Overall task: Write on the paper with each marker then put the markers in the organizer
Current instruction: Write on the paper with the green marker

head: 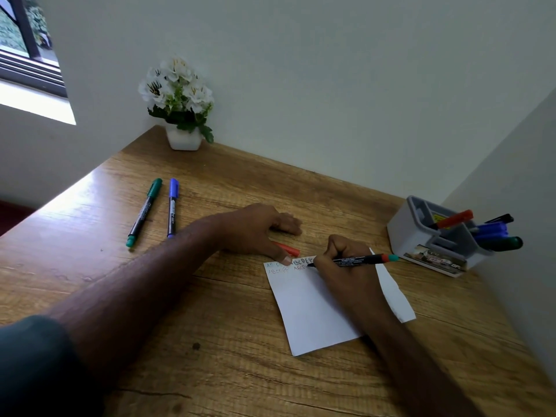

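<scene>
Head view: the right hand [346, 266] is closed in a writing grip around a black-barrelled marker [355, 260], its tip down on the paper [319, 308] near the sheet's 12 o'clock edge, where two short rows of letters already run. The left hand [258, 233] lies spread and flat, holding nothing, its thumb pressing the paper's 11 o'clock corner. A red cap [288, 249] rests on the tabletop [210, 371] just beside that thumb.

The green marker [144, 212] and blue marker [173, 207] lie capped, side by side, at 10 o'clock from the paper, well apart from it. The organizer [433, 239] stands at 2 o'clock, against the wall, already holding several markers that lean outward.

Risks, as I judge them: only one corner is pinned, so a hard stroke could swing or wrinkle the sheet. The writing hand's heel rests on the page and may smear fresh ink. The loose cap could roll off if nudged. Dropping another marker into the crowded organizer might jostle the leaning ones out.
</scene>
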Tool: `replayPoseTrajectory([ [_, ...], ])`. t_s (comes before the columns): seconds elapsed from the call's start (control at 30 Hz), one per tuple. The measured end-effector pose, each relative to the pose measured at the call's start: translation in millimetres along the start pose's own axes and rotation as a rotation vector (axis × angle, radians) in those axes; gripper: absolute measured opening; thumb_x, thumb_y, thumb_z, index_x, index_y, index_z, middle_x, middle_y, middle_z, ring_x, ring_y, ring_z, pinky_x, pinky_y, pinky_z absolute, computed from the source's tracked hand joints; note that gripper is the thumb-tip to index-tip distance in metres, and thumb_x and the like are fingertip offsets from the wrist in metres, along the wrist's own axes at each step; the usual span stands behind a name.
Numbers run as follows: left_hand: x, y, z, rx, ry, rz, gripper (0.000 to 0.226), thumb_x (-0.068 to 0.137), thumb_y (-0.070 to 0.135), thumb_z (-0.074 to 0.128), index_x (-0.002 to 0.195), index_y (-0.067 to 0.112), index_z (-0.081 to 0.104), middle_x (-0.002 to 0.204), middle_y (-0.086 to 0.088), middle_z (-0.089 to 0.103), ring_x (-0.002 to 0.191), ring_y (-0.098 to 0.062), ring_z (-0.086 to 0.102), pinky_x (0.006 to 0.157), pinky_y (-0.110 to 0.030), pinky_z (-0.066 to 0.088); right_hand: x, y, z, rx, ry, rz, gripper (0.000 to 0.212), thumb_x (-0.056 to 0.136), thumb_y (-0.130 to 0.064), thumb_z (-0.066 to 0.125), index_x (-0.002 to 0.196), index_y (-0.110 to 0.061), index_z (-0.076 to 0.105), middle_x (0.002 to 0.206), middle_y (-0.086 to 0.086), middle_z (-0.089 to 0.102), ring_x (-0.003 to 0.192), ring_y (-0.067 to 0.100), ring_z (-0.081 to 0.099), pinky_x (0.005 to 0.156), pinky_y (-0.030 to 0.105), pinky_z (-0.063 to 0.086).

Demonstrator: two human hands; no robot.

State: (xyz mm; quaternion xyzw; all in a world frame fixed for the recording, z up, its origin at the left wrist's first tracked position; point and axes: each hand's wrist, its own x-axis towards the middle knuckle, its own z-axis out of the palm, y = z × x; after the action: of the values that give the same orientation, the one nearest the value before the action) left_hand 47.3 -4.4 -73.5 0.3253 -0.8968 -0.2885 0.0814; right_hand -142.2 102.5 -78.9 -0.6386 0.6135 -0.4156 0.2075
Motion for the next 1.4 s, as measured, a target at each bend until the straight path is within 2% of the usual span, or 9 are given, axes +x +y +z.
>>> replayPoseTrajectory([
  [0.23, -1.1, 1.4, -0.6, 0.001, 0.001, 0.008, 0.074, 0.08, 0.045, 0.074, 0.145, 0.027, 0.043, 0.156, 0.011, 0.031, 0.145, -0.006, 0.022, 0.119, -0.03, 0.014, 1.0, 2.7, 1.1, -0.01, 0.012, 0.001, 0.029, 0.081, -0.003, 0.064, 0.058, -0.011, 0.05, 0.054, -0.011, 0.052, 0.054, 0.003, 0.046, 0.047, 0.016, 0.036],
  [0.4, 0.8, -0.8, 1.2, 0.005, 0.004, 0.003, 0.074, 0.08, 0.047, 0.073, 0.145, 0.028, 0.043, 0.156, 0.012, 0.03, 0.145, -0.005, 0.022, 0.111, -0.022, 0.01, 0.6, 5.4, 0.0, 0.007, 0.03, -0.006, 0.027, 0.08, -0.002, 0.064, 0.058, -0.006, 0.05, 0.054, -0.007, 0.049, 0.053, 0.004, 0.044, 0.047, 0.016, 0.034],
  [0.63, 0.7, 0.2, -0.1, 0.0, -0.011, -0.002, 0.073, 0.081, 0.046, 0.072, 0.145, 0.029, 0.041, 0.157, 0.013, 0.029, 0.146, -0.006, 0.02, 0.117, -0.029, 0.011, 0.2, 3.2, -0.6, 0.021, 0.019, 0.016, 0.03, 0.081, -0.001, 0.065, 0.057, -0.009, 0.05, 0.056, -0.001, 0.05, 0.054, 0.005, 0.045, 0.046, 0.016, 0.036],
  [0.93, 0.8, -0.2, 0.1, 0.008, -0.009, 0.005, 0.073, 0.081, 0.047, 0.072, 0.145, 0.027, 0.042, 0.157, 0.012, 0.03, 0.145, -0.006, 0.02, 0.113, -0.026, 0.011, 0.7, 4.0, -0.3, 0.024, 0.038, 0.024, 0.032, 0.082, -0.002, 0.065, 0.057, -0.013, 0.048, 0.056, -0.004, 0.05, 0.054, 0.004, 0.044, 0.048, 0.017, 0.036],
  [1.07, 0.5, -0.1, -0.8, 0.008, -0.012, -0.005, 0.073, 0.081, 0.048, 0.072, 0.145, 0.028, 0.041, 0.156, 0.012, 0.03, 0.145, -0.006, 0.02, 0.116, -0.029, 0.013, 0.1, 4.5, -0.4, 0.027, 0.021, 0.015, 0.032, 0.082, -0.002, 0.064, 0.057, -0.013, 0.049, 0.056, -0.005, 0.05, 0.053, 0.004, 0.044, 0.047, 0.017, 0.036],
  [1.2, 0.6, 0.6, -0.4, 0.008, -0.007, -0.005, 0.073, 0.081, 0.046, 0.072, 0.145, 0.028, 0.041, 0.157, 0.012, 0.03, 0.145, -0.005, 0.02, 0.114, -0.025, 0.011, 0.3, 3.2, -1.4, 0.052, 0.046, 0.021, 0.03, 0.083, -0.002, 0.063, 0.058, -0.01, 0.049, 0.057, -0.001, 0.051, 0.054, 0.003, 0.045, 0.049, 0.016, 0.037],
  [1.3, -0.9, -0.4, -0.2, -0.008, 0.013, -0.01, 0.07, 0.08, 0.048, 0.073, 0.142, 0.03, 0.045, 0.155, 0.012, 0.032, 0.144, -0.006, 0.023, 0.117, -0.03, 0.015, 1.7, 5.7, -7.9, 0.157, 0.115, 0.042, 0.026, 0.082, -0.005, 0.061, 0.059, -0.005, 0.05, 0.06, 0.003, 0.052, 0.06, 0.007, 0.048, 0.057, 0.023, 0.043],
  [1.4, -2.7, -1.2, -0.8, -0.076, 0.088, 0.013, 0.049, 0.08, 0.042, 0.074, 0.125, 0.028, 0.063, 0.148, 0.01, 0.045, 0.139, -0.007, 0.035, 0.113, -0.03, 0.026, 3.6, 8.0, -12.7, 0.249, 0.148, 0.053, 0.023, 0.082, 0.0, 0.061, 0.063, -0.011, 0.055, 0.067, 0.006, 0.058, 0.067, 0.013, 0.055, 0.065, 0.034, 0.047],
])
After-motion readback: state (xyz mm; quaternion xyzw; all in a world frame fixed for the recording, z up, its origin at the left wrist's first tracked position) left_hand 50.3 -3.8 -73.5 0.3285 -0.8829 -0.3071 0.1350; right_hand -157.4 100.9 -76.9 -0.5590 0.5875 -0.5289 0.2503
